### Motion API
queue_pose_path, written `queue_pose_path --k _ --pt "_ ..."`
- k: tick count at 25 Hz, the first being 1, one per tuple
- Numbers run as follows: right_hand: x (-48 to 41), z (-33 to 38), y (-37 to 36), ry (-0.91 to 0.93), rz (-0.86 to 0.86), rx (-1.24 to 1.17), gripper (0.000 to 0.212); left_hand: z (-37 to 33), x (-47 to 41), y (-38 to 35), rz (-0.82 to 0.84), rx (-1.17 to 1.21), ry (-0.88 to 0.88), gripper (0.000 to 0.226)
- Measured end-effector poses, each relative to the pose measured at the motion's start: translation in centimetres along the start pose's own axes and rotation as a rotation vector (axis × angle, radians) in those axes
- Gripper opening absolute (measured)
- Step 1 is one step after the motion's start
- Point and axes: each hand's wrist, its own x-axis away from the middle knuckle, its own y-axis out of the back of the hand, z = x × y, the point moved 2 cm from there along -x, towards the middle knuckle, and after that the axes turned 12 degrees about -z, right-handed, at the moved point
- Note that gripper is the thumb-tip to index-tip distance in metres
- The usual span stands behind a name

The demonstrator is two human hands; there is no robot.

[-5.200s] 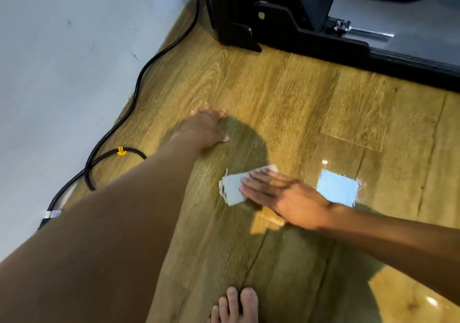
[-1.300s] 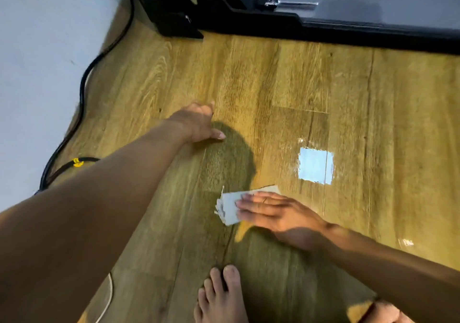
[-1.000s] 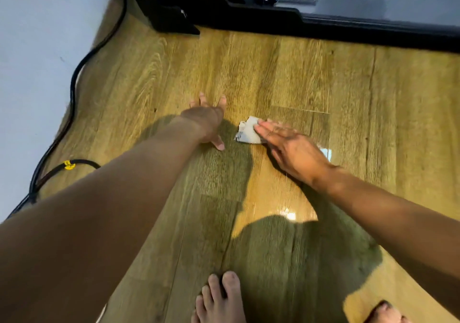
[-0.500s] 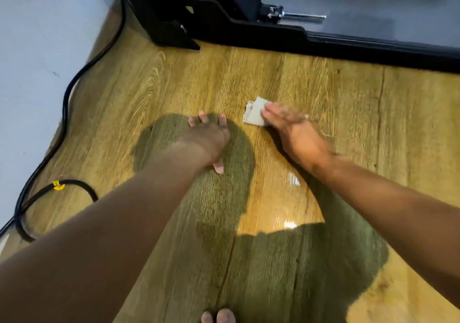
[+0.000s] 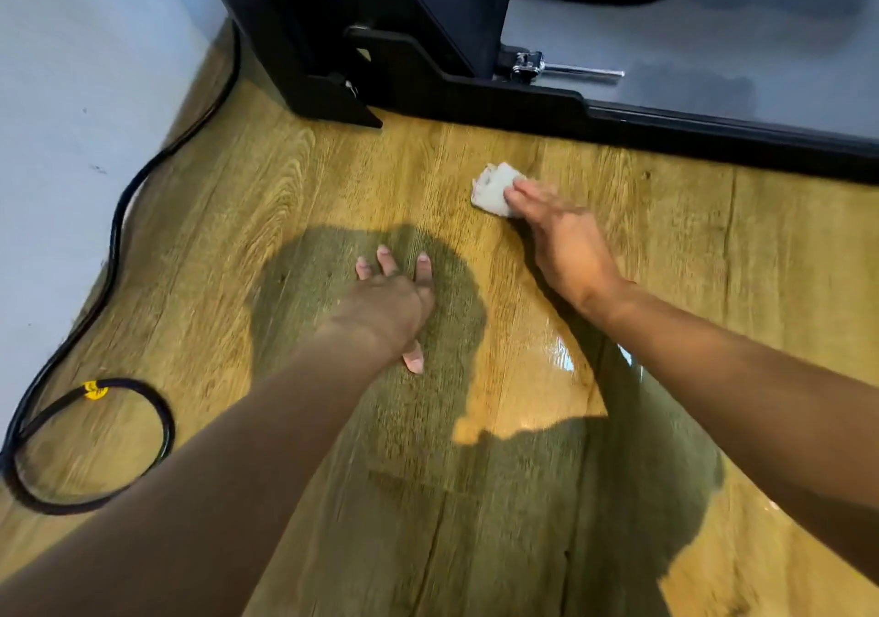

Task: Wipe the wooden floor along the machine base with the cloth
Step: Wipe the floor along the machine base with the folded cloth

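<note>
The wooden floor (image 5: 295, 179) runs from a pale wall (image 5: 71, 69) on the left to the black machine base (image 5: 666, 122), whose lower edge crosses the view from upper left to right. A black cable (image 5: 119, 217) lies along the wall.

The cloth (image 5: 492, 187) is a small folded pad lying flat on the floor, near the base but apart from it, with a strip of bare boards between. It lies ahead and to the left of the right hand (image 5: 563, 240), under the fingertips. The grip is not closed: the fingers lie extended on the pad and press it down. The pad is compact and motion blurs it; its long axis cannot be determined. It projects from the fingertips toward the base.

The left hand (image 5: 380, 305) is planted flat on the floor, fingers spread, holding nothing. The right hand is therefore the working hand. The next stroke probably follows the base edge sideways.
</note>
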Motion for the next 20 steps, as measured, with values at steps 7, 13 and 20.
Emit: queue_pose_path --k 7,13,20 --pt "-4.0 -6.1 3.6 -0.081 -0.065 0.13 0.056 -0.2 -0.1 0.1 0.012 0.011 0.026 0.127" --pt "5.3 -0.8 3.2 0.337 0.133 -0.035 0.06 -0.2 0.1 0.2 0.007 0.011 0.02 0.124" --pt "5.1 -0.5 3.6 -0.057 0.008 -0.063 0.061 -0.2 0.2 0.3 0.013 0.021 0.019 0.125"
